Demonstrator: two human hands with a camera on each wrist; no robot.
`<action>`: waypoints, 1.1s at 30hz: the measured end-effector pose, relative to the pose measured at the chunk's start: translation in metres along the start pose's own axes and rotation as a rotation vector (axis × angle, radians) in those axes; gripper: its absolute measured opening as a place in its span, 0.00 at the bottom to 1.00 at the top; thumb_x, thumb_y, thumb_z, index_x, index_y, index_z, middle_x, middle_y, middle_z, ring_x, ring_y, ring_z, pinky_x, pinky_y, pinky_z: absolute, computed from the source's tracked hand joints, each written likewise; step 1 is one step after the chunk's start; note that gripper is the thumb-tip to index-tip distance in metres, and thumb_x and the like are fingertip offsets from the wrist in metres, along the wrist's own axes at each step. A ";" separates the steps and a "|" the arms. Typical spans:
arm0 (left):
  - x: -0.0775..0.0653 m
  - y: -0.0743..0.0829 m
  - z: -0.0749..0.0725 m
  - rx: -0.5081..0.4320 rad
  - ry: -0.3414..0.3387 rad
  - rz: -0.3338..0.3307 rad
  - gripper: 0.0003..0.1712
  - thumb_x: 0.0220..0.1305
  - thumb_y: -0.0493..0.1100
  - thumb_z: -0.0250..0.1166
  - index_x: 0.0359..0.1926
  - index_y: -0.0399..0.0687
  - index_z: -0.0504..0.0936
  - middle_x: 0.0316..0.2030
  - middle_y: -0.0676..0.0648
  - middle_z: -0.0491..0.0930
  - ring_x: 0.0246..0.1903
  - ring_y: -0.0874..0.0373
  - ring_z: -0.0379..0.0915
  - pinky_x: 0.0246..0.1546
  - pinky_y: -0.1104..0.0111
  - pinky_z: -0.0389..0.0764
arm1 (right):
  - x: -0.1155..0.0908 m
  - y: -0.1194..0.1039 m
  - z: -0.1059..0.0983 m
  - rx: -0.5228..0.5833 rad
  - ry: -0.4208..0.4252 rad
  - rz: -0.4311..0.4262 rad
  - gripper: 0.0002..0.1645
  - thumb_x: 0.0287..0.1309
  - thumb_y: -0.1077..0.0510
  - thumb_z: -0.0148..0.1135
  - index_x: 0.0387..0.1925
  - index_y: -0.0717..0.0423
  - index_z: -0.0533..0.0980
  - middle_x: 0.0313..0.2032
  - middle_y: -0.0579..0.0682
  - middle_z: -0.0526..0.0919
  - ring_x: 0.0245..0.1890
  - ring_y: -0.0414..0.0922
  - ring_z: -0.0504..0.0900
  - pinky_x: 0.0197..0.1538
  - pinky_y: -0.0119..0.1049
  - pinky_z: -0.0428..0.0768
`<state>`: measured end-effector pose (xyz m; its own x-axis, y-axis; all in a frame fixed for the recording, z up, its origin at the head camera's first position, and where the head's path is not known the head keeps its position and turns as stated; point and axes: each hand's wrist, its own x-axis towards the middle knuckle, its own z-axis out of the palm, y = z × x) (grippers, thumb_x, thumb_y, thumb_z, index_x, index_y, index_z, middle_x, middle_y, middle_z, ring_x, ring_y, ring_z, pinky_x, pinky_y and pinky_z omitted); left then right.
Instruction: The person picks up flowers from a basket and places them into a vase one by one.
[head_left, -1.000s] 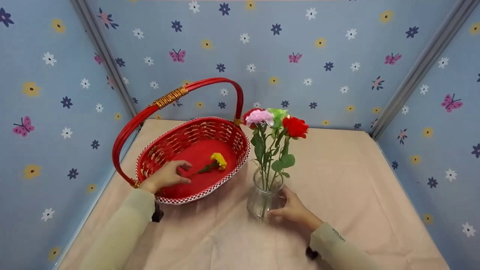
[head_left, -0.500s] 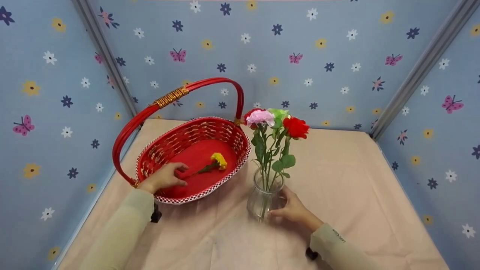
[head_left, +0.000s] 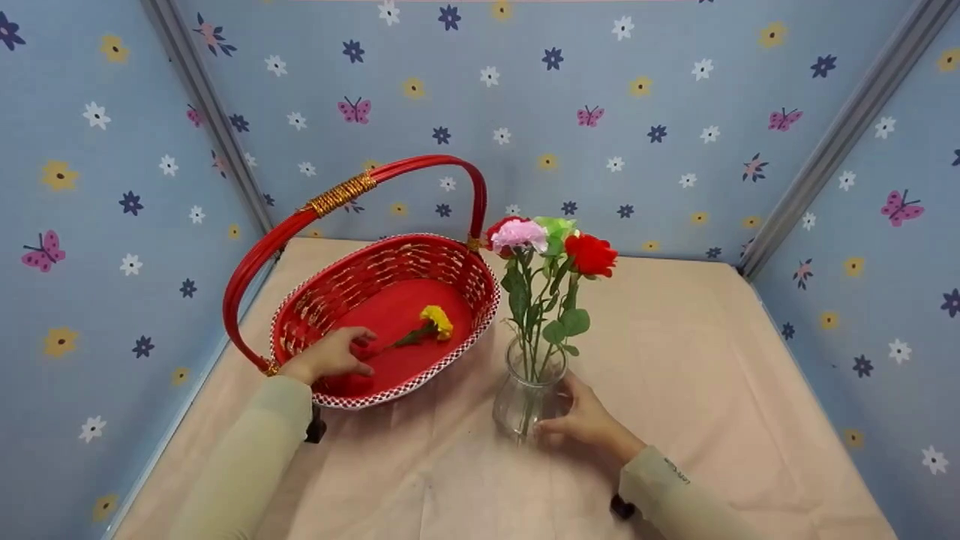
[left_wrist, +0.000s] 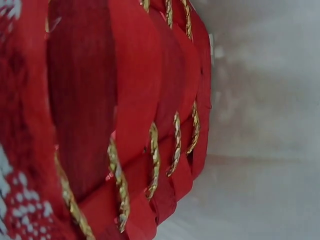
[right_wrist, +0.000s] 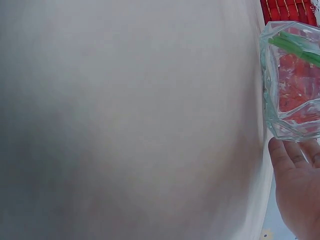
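A red woven basket [head_left: 412,375] with a tall arched handle [head_left: 341,195] stands on the left; its outer wall [left_wrist: 135,65] fills much of the left wrist view, where the hand is hidden. Inside lies a yellow carnation [head_left: 436,322], its stem pointing at my left hand [head_left: 335,354]. That hand reaches over the near left rim, thumb and fingers spread apart around the stem's end. My right hand [head_left: 589,421] holds the clear glass vase [head_left: 514,405] by its right side, thumb in front. In the vase stand a pink carnation [head_left: 519,235], a red rose [head_left: 591,255] and other flowers.
A pale pink cloth [head_left: 690,375] covers the table. Blue flower-patterned panels [head_left: 645,150] close off the back and both sides, with grey posts [head_left: 832,127] at the corners. The basket handle arches up behind the left hand.
My left hand has drawn back very slightly from the stem. The carnation, basket, vase and right hand stay practically where they were.
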<state>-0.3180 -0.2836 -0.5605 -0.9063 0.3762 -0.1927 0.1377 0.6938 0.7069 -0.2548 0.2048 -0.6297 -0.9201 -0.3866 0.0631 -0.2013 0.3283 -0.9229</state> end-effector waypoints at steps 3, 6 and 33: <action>0.001 -0.001 0.000 -0.002 -0.002 0.009 0.39 0.65 0.39 0.79 0.72 0.30 0.73 0.69 0.28 0.76 0.69 0.29 0.72 0.71 0.38 0.74 | 0.000 0.000 0.000 -0.003 -0.006 0.006 0.62 0.43 0.62 0.89 0.78 0.62 0.65 0.68 0.63 0.80 0.71 0.64 0.78 0.76 0.63 0.72; 0.002 -0.001 0.000 -0.009 -0.004 0.012 0.39 0.65 0.39 0.79 0.72 0.30 0.74 0.68 0.28 0.77 0.68 0.30 0.74 0.70 0.38 0.75 | 0.001 -0.001 0.000 -0.013 -0.004 0.000 0.62 0.43 0.61 0.89 0.78 0.63 0.65 0.68 0.64 0.79 0.70 0.64 0.78 0.76 0.64 0.72; 0.006 0.003 0.009 -0.022 -0.041 -0.013 0.31 0.66 0.40 0.79 0.65 0.31 0.80 0.62 0.33 0.83 0.65 0.34 0.78 0.71 0.41 0.76 | -0.002 -0.003 -0.001 0.040 -0.023 0.008 0.59 0.46 0.66 0.85 0.78 0.65 0.64 0.69 0.67 0.76 0.72 0.66 0.75 0.77 0.63 0.70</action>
<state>-0.3194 -0.2734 -0.5660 -0.8905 0.3929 -0.2294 0.1170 0.6851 0.7190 -0.2527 0.2053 -0.6270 -0.9136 -0.4038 0.0470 -0.1794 0.2968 -0.9379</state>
